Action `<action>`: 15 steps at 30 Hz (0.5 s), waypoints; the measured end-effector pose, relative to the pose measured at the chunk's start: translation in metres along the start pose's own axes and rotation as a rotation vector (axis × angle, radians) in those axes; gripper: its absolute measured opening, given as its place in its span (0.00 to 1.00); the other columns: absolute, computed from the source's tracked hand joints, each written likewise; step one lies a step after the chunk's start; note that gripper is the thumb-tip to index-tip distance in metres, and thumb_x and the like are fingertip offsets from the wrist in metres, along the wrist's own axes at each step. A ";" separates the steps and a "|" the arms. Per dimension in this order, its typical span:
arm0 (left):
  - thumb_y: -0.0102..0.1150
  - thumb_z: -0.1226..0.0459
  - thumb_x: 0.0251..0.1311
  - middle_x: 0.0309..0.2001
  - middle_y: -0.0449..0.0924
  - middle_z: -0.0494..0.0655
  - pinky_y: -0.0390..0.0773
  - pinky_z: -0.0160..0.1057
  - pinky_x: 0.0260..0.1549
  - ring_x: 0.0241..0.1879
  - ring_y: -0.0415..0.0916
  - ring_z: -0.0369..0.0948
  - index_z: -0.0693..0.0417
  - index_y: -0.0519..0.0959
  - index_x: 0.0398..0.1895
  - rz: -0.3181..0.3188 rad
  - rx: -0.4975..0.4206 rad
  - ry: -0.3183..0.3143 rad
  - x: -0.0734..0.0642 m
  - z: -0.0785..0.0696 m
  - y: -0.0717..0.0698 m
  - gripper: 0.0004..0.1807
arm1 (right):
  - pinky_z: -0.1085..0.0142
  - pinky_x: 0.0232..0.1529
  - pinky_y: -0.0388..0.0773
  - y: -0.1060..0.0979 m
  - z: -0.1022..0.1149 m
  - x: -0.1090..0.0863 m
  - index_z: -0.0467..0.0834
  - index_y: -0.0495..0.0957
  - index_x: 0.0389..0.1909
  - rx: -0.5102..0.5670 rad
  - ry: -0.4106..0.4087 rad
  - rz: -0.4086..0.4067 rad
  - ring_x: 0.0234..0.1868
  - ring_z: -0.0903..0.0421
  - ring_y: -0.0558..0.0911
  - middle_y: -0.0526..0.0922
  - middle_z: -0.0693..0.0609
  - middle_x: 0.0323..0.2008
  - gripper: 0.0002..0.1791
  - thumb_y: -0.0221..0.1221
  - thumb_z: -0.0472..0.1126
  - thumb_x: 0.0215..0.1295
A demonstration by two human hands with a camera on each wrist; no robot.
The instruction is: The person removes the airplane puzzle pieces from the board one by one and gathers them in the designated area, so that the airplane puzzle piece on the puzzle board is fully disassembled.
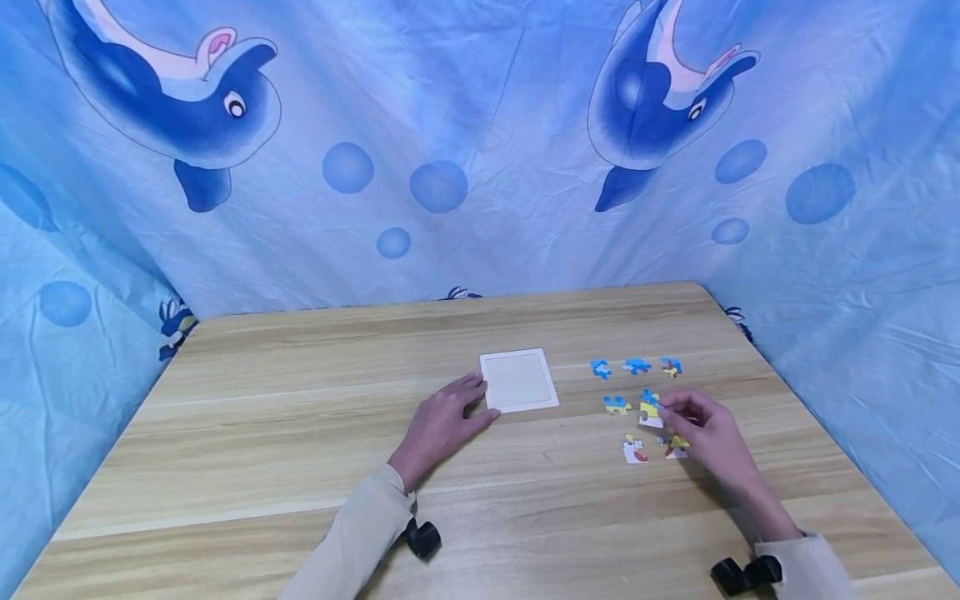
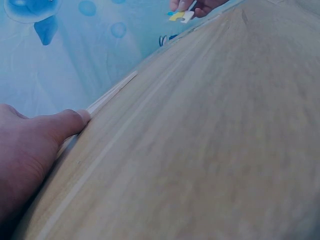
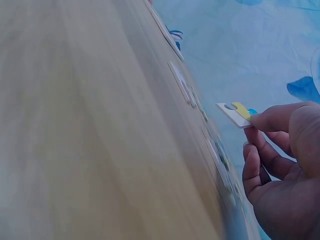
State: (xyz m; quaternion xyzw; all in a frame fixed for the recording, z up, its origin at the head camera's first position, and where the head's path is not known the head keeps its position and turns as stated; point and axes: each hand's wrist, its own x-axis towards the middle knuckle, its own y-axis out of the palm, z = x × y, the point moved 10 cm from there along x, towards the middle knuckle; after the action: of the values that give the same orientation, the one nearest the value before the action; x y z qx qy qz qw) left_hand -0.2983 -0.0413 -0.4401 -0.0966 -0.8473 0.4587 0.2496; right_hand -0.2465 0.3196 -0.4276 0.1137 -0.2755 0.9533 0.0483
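My right hand (image 1: 711, 435) pinches a jigsaw puzzle piece (image 1: 651, 422) between thumb and fingertips. The piece is white, yellow and blue; in the right wrist view the puzzle piece (image 3: 233, 118) shows tilted and raised above the tabletop. My left hand (image 1: 447, 419) rests on the table with spread fingers touching the left side of a square white puzzle tray (image 1: 519, 381). Its thumb (image 2: 70, 123) lies against the tray's edge (image 2: 112, 94) in the left wrist view. The tray lies flat, and its recess holds no pieces.
Several loose puzzle pieces lie right of the tray, among them a blue one (image 1: 601, 368) in the far row, a blue and yellow one (image 1: 617, 407), and a white and red one (image 1: 634, 452) nearer. A blue dolphin-print curtain (image 1: 480, 208) surrounds the wooden table (image 1: 300, 433).
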 end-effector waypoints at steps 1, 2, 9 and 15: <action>0.66 0.46 0.68 0.67 0.77 0.51 0.74 0.51 0.65 0.70 0.71 0.47 0.57 0.81 0.64 0.000 0.000 0.001 0.000 0.000 0.000 0.31 | 0.73 0.35 0.78 -0.003 -0.001 -0.001 0.33 0.80 0.49 -0.004 -0.002 -0.006 0.38 0.61 0.79 0.82 0.43 0.41 0.09 0.61 0.33 0.74; 0.66 0.46 0.68 0.67 0.77 0.51 0.74 0.51 0.65 0.70 0.71 0.47 0.57 0.81 0.64 0.000 0.001 0.002 0.000 0.000 0.000 0.31 | 0.73 0.35 0.78 -0.005 -0.002 -0.003 0.32 0.80 0.49 -0.004 -0.003 -0.012 0.38 0.61 0.79 0.82 0.44 0.40 0.09 0.61 0.33 0.74; 0.65 0.45 0.68 0.68 0.77 0.51 0.74 0.50 0.65 0.70 0.71 0.47 0.56 0.81 0.65 0.002 0.007 0.002 0.001 0.001 0.000 0.32 | 0.74 0.35 0.79 -0.024 -0.012 -0.011 0.31 0.79 0.50 -0.016 0.018 -0.039 0.38 0.64 0.78 0.82 0.51 0.40 0.09 0.60 0.32 0.75; 0.65 0.44 0.68 0.68 0.77 0.52 0.74 0.51 0.65 0.70 0.71 0.47 0.57 0.81 0.64 0.006 0.002 0.000 0.001 0.001 0.000 0.32 | 0.74 0.34 0.78 -0.038 -0.022 -0.016 0.30 0.79 0.50 -0.032 0.028 -0.063 0.38 0.65 0.79 0.83 0.54 0.38 0.10 0.61 0.32 0.74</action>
State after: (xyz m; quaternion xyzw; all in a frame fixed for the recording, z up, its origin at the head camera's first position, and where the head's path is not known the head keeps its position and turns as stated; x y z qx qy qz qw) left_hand -0.2991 -0.0418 -0.4401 -0.0987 -0.8467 0.4601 0.2483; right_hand -0.2294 0.3627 -0.4298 0.1083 -0.2864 0.9482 0.0840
